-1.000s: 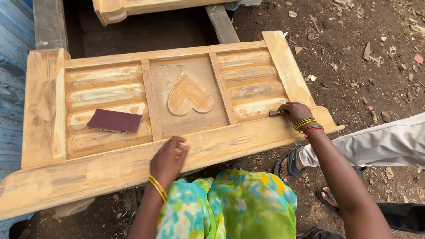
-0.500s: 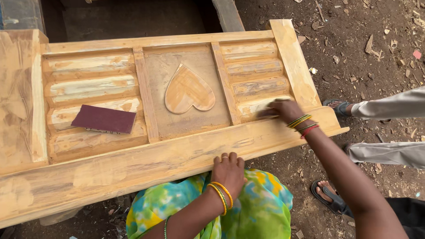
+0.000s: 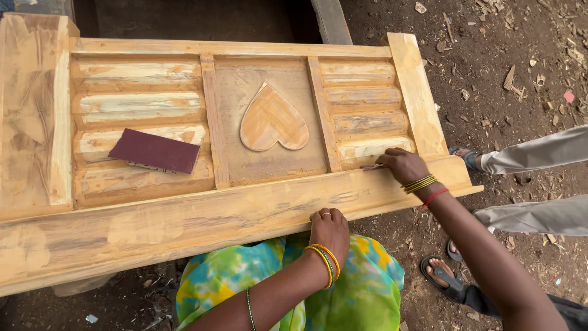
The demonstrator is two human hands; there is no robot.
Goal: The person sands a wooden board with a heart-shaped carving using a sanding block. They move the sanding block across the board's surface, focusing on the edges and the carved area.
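A carved wooden panel (image 3: 184, 214) with a raised heart (image 3: 272, 119) lay flat above dirt ground. The right hand (image 3: 401, 165) pinched a small scrap of sandpaper (image 3: 372, 166) against the grooved slats near the lower rail. The left hand (image 3: 329, 228) rested on the panel's front edge, grip curled but empty. A maroon sandpaper sheet (image 3: 156, 151) lay well apart.

Centre panel: the raised heart (image 3: 273, 119) stands in the way.
Left slats: a maroon sanding block (image 3: 155, 151) lies across them.
Right slats: right hand (image 3: 401, 165) covers the near corner.
Near rail: left hand (image 3: 329, 228) rests on it.
Right ground: another person's legs (image 3: 539, 153) close by.
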